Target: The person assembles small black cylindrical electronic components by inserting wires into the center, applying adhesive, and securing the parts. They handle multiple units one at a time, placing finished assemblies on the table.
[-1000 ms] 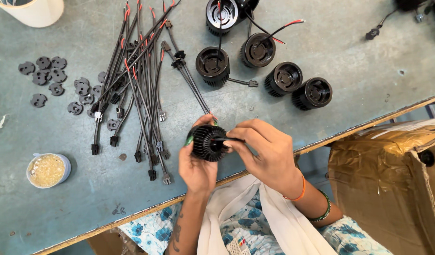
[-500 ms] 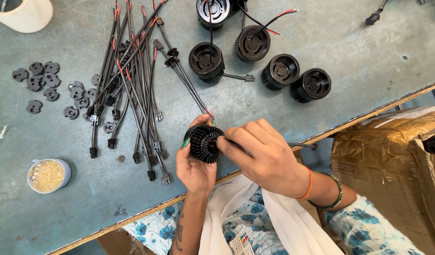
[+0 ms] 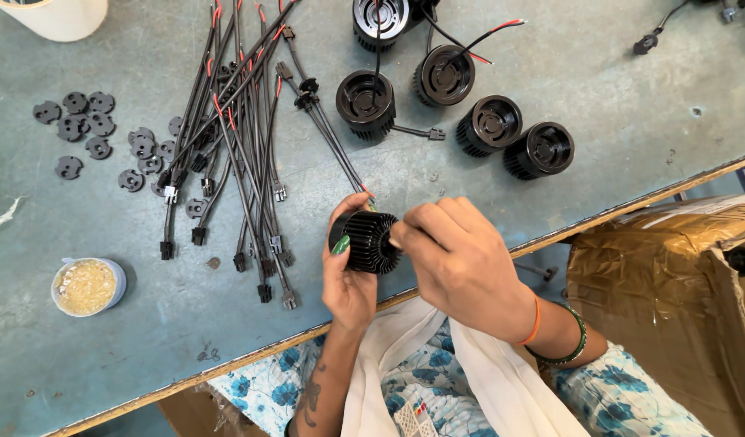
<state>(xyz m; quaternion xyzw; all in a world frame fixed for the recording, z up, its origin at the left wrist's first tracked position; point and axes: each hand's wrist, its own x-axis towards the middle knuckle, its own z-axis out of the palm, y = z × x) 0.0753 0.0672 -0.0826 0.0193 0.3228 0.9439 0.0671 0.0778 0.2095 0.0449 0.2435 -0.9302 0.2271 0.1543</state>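
Note:
My left hand (image 3: 348,279) grips a black finned cylindrical housing (image 3: 367,241) on its side, just above the table's front edge. My right hand (image 3: 461,263) covers the housing's right end, fingertips pressed against it; what lies under those fingers is hidden. A black cable runs from the housing up toward a bundle of black and red wire leads (image 3: 243,137) spread on the blue-grey table (image 3: 550,57). Several more black finned housings (image 3: 490,125) stand upright beyond my hands, some with wires in them.
Small black round discs (image 3: 85,125) lie scattered at the left. A small round cup of yellowish bits (image 3: 85,286) sits near the front left. A white container (image 3: 61,14) stands at the top left. An open brown cardboard box (image 3: 672,275) is beside the table at right.
My hands have turned the housing slightly and shifted a little; the right hand's fingers now close more over its end. The view has drifted slightly.

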